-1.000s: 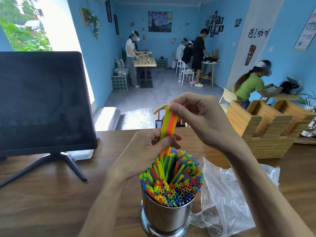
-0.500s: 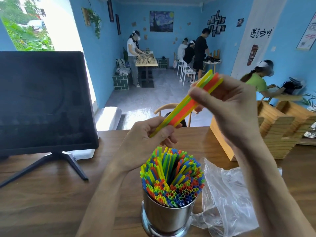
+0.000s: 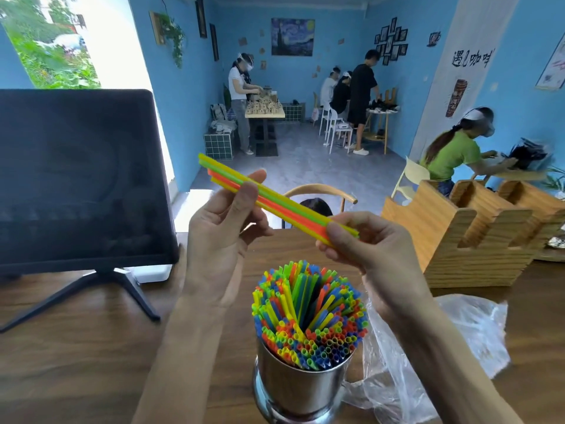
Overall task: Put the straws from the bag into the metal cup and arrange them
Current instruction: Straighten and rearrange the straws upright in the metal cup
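Note:
A shiny metal cup (image 3: pixel 301 390) stands at the table's near edge, packed with upright straws (image 3: pixel 308 313) in red, yellow, green and blue. Above it I hold a small bunch of yellow, green and orange straws (image 3: pixel 287 206) almost level, slanting down to the right. My left hand (image 3: pixel 226 237) pinches the bunch near its left part between thumb and fingers. My right hand (image 3: pixel 363 240) grips its right end. A crumpled clear plastic bag (image 3: pixel 452 347) lies flat to the right of the cup, with no straws visible in it.
A dark monitor (image 3: pixel 79 179) on a splayed stand fills the left of the wooden table (image 3: pixel 76 347). A wooden slotted holder (image 3: pixel 470 234) sits at the right rear. A chair back (image 3: pixel 321 191) shows beyond the far edge. Several people work at tables in the blue room.
The bunch was upright above the cup, then tilted up to the right. Now it has swung over to lie nearly level, high end at the left, with my right hand lower.

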`<state>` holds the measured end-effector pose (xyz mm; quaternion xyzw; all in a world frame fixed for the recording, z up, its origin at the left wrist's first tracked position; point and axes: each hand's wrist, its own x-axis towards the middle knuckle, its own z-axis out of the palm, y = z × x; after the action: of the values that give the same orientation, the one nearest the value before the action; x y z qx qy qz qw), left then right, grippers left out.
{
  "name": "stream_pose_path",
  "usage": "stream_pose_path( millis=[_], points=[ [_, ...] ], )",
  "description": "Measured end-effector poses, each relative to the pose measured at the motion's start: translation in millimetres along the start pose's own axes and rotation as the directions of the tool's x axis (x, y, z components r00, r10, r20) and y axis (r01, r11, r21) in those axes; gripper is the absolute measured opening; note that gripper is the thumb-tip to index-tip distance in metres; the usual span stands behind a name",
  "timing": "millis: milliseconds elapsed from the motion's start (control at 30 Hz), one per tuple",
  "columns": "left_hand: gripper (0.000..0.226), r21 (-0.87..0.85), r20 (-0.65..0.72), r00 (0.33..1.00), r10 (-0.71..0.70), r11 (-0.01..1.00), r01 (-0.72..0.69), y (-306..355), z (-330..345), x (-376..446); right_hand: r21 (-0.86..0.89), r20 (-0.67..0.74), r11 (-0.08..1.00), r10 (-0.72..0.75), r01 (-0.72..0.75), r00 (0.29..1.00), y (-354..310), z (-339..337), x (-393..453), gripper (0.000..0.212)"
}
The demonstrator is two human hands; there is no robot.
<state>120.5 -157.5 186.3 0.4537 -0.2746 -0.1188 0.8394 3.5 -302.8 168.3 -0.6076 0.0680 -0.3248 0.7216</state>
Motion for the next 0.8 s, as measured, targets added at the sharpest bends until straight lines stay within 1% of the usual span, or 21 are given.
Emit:
stream_pose_path(
  millis=[67,133,233,333,433,500,600,667,733,800],
  points=[
    [0.019,0.026,-0.039,0.999,0.025,0.999,-0.024,-1.4,2.4,-1.0,-0.074,0.028,0.997,0.02,-0.018,0.999,4.1,0.1,-4.1,0.011],
    [0.019,0.089,-0.045,0.998,0.039,0.995,-0.035,0.0,1.3,0.3,-0.245,0.08,0.97,0.011,0.009,0.997,5.4,-0.5,-5.3,0.013],
    [0.021,0.201,0.015,0.999,0.049,0.978,-0.051,5.2,0.2,1.6,-0.478,0.196,0.875,0.023,0.075,0.98,1.5,-2.0,-5.6,0.014],
    [0.02,0.286,0.057,0.996,0.068,0.955,-0.082,13.2,1.2,2.0,-0.598,0.248,0.795,0.061,0.104,0.967,-8.8,-1.7,-5.9,0.016],
    [0.019,0.312,0.091,0.99,0.106,0.941,-0.13,20.6,4.5,1.8,-0.625,0.3,0.764,0.043,0.162,0.953,-16.1,3.3,-4.6,0.015],
    [0.023,0.299,0.107,0.988,0.114,0.944,-0.142,25.1,8.5,1.4,-0.611,0.323,0.769,0.026,0.188,0.946,-18.6,7.0,-3.2,0.015],
    [0.023,0.291,0.099,0.984,0.15,0.941,-0.173,28.1,11.9,0.9,-0.585,0.338,0.787,0.014,0.198,0.941,-18.2,11.8,-3.4,0.014],
    [0.021,0.303,0.093,0.983,0.161,0.936,-0.182,27.4,12.9,0.4,-0.607,0.34,0.767,0.012,0.209,0.941,-13.9,14.9,-3.9,0.014],
    [0.018,0.335,0.101,0.986,0.136,0.928,-0.162,22.9,13.5,-0.5,-0.633,0.346,0.746,0.035,0.206,0.937,-5.7,14.9,-3.1,0.014],
    [0.016,0.384,0.128,0.988,0.083,0.915,-0.126,16.5,12.8,-3.5,-0.682,0.352,0.702,0.068,0.206,0.934,1.3,12.8,-1.6,0.016]
  ],
)
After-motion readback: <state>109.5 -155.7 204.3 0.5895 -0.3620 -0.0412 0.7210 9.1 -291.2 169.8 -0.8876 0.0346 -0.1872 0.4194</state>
